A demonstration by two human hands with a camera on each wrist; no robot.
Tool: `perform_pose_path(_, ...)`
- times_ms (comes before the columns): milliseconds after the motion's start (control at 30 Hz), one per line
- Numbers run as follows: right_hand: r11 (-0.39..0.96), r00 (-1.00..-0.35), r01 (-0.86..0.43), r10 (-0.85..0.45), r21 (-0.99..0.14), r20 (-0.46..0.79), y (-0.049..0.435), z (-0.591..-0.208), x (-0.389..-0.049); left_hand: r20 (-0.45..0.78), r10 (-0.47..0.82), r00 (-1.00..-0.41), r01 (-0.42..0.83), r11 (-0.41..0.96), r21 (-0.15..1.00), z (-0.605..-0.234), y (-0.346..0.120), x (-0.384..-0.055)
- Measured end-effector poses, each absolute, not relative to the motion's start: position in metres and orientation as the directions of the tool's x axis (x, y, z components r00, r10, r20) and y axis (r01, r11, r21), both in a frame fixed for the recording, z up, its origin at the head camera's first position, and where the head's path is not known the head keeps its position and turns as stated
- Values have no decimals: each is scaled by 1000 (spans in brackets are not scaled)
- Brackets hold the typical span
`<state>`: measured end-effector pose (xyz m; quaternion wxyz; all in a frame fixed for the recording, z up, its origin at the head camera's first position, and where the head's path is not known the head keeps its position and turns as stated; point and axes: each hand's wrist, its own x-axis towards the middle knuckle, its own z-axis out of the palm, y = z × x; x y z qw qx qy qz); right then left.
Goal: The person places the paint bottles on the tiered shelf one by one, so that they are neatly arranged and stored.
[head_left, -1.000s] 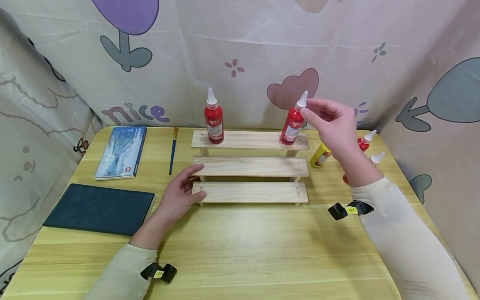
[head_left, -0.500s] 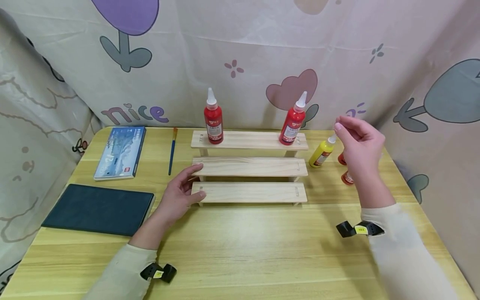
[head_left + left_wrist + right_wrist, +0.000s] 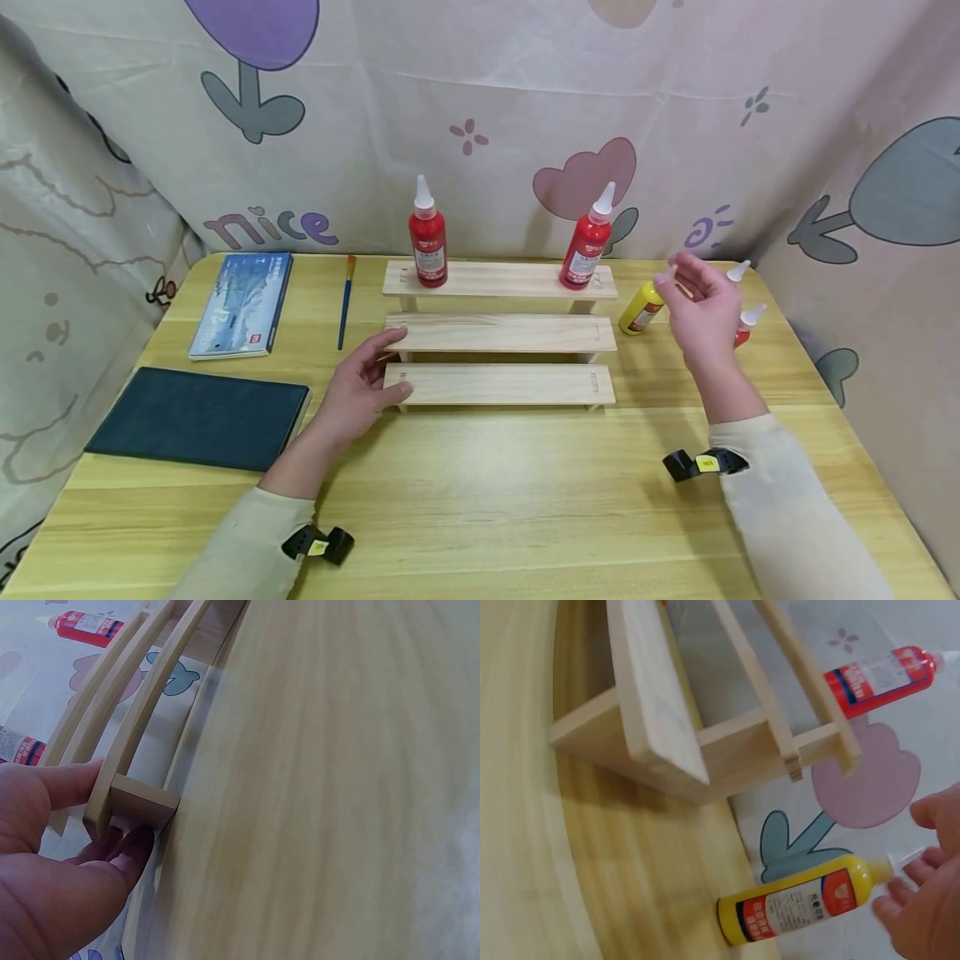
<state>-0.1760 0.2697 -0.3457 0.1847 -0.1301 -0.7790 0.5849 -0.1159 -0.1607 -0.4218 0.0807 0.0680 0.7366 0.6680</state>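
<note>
A three-tier wooden display stand (image 3: pixel 498 333) stands mid-table. My left hand (image 3: pixel 360 392) grips its left end; in the left wrist view the thumb (image 3: pixel 71 784) lies against a board and fingers curl by the leg. Two red paint bottles, a left one (image 3: pixel 428 250) and a right one (image 3: pixel 585 252), stand on the top tier. My right hand (image 3: pixel 705 308) is at the white nozzle of a yellow paint bottle (image 3: pixel 799 900) on the table right of the stand. Its thumb stands apart from the nozzle, with fingers behind it.
More red bottles, one of them (image 3: pixel 742 333) partly behind my right hand, stand at the table's right. On the left lie a blue box (image 3: pixel 242 304), a paintbrush (image 3: pixel 346 304) and a dark green notebook (image 3: pixel 198 418). A patterned curtain (image 3: pixel 480 125) hangs behind the table.
My right hand has left the right red bottle on the top tier, moved right, then come down to the yellow bottle's nozzle. My left hand stays on the stand.
</note>
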Motion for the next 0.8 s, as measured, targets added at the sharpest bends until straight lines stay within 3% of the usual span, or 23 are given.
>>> perform_pose_path(233,391,-911,187,412,-901,-11,274,-353,-179,-34,203,-979,-15,96,995,-422,-160,-116)
perform_pose_path(500,496,-915,174,400,-851,46,273,-355,-182,-45,197,-979,-28,92,995,-420,-160,-116)
perform_pose_path(800,531,-920,227,391,-817,-1,274,-362,-184,-43,198,-979,-24,96,995,-420,-160,-115)
